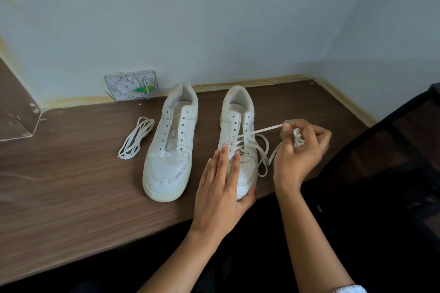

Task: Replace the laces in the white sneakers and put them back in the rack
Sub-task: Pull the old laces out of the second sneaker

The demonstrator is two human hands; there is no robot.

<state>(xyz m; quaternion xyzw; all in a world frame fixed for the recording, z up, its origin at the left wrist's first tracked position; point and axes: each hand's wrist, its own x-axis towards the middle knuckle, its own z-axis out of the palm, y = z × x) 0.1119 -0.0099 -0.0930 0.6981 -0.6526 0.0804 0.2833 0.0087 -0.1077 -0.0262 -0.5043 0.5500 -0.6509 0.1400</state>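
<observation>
Left hand lying flat-fingered, steadying the right leather sneaker.
Right hand pinching its flat lace taut; coiled spare lace beside the unlaced sneaker.

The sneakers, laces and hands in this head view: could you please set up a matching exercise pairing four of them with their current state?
Things:
1. left sneaker
2. right sneaker
3. bundled lace
4. left hand

States:
A. lying loose on the table, left of both shoes
B. resting over a shoe's toe, fingers straight
C. eyelets bare, no lace in it
D. partly laced, a lace end pulled sideways by the right hand

Pairs: 1-C, 2-D, 3-A, 4-B
</observation>
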